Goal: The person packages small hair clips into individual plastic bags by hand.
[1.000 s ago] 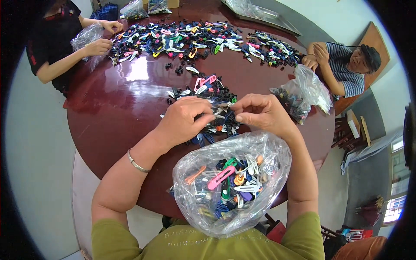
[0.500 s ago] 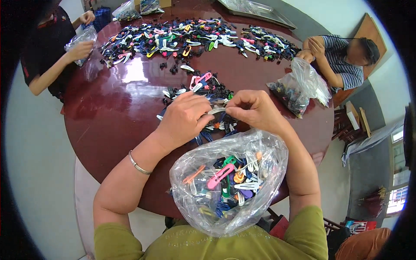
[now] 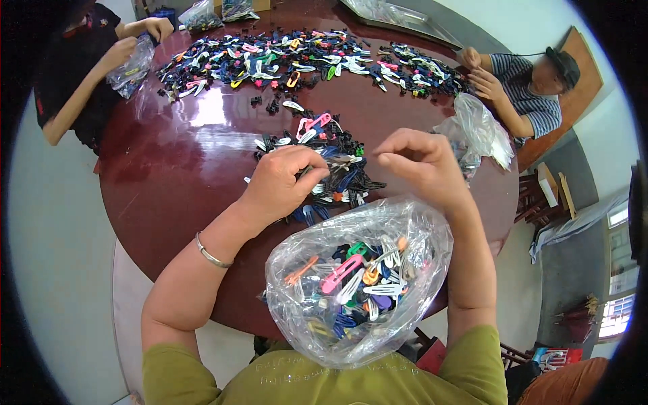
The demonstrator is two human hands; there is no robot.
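A pile of mixed hair clips (image 3: 347, 179), mostly black, white and navy, lies on the table in front of me. At its left edge is my left hand (image 3: 287, 179), thumb and fingers curled together; whatever they may pinch is hidden. My right hand (image 3: 425, 165) hovers to the right of the pile, thumb and forefinger nearly meeting, and no clip shows in it. Close to my chest a clear plastic bag (image 3: 287, 253) stands wide-mouthed. Inside it are a pink snap clip (image 3: 342, 273), a white snap clip (image 3: 349, 287) and several other colourful clips.
A long heap of clips (image 3: 270, 64) spreads over the far side of the round dark-red table (image 3: 169, 223). One person (image 3: 74, 74) at far left handles a clear bag (image 3: 131, 71). Another person (image 3: 526, 88) sits at right by a clear bag (image 3: 476, 131). A metal tray (image 3: 405, 23) lies at the back.
The white clip between my hands has left them, and a white snap clip now lies beside the pink one in the bag. My right hand has moved right, away from my left.
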